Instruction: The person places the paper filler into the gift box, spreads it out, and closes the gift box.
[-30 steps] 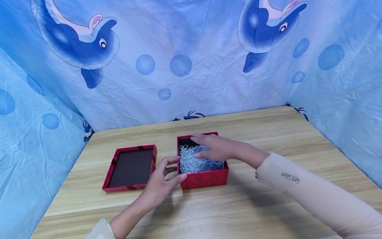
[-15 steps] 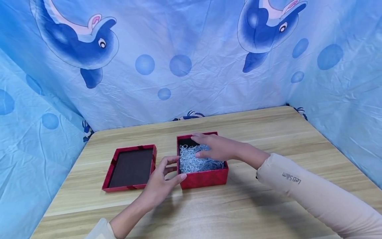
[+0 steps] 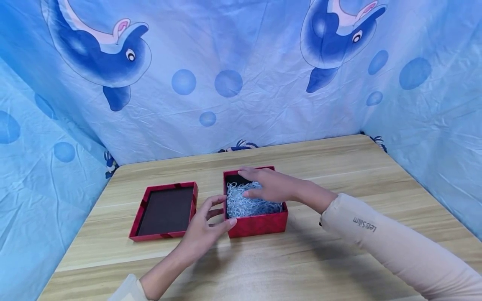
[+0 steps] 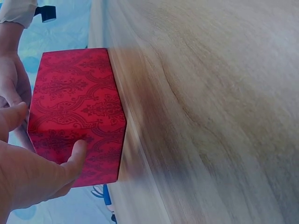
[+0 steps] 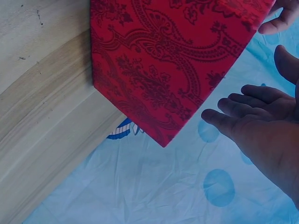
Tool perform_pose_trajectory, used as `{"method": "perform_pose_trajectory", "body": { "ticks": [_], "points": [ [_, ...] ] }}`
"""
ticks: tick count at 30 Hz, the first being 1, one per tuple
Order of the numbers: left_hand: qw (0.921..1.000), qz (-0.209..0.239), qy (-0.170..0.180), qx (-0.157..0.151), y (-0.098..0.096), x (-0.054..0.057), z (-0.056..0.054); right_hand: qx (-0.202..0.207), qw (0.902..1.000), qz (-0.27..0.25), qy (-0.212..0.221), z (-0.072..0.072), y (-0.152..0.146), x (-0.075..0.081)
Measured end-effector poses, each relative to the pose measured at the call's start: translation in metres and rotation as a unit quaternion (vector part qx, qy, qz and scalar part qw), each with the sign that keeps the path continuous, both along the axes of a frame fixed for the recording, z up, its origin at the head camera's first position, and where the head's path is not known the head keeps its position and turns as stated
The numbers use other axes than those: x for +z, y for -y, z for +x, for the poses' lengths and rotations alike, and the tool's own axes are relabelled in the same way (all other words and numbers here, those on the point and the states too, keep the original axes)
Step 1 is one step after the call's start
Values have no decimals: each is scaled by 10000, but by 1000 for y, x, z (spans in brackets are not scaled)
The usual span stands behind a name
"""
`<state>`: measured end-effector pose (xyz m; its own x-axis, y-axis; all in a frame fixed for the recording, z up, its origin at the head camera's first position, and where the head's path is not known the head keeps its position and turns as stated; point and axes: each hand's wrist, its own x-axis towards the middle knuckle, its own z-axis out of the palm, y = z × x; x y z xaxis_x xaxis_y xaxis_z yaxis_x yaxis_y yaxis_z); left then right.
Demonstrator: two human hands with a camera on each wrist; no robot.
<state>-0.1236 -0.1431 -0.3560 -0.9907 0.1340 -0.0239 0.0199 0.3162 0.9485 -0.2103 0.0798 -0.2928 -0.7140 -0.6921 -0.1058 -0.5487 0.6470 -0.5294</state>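
A red patterned gift box (image 3: 260,225) stands uncovered on the table, with pale blue shredded paper (image 3: 241,205) filling much of it. My left hand (image 3: 201,232) holds the box at its near left corner, with the thumb at the front rim and bent fingers along the left side. Over the paper my right hand (image 3: 276,186) lies spread, fingers and thumb apart, palm down. In the right wrist view the right hand (image 5: 261,116) shows its loosely extended fingers above the open side of the box (image 5: 154,60). Whether its fingertips touch the paper is hidden.
The red box lid (image 3: 135,221) lies to the left, its dark inside facing up. Around it spreads the wood-grain table (image 3: 320,259). A blue dolphin-printed cloth (image 3: 263,104) hangs behind the table and along both sides.
My right hand has shifted slightly to the left over the shredded paper. The left hand, box and lid look almost unmoved.
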Motion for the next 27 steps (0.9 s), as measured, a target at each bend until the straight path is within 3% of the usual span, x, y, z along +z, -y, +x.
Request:
{"method": "perform_pose_trajectory", "body": {
  "ticks": [13,22,27],
  "points": [
    [9997,-183,-126,94,10,8,3,-7,9999,-49,-121,2,11,5],
    [9993,19,65,365,22,16,5,-18,9994,-251,-254,3,21,8],
    [9988,-130,83,474,28,18,4,-25,9985,-432,-343,6,28,9]
  ]
}}
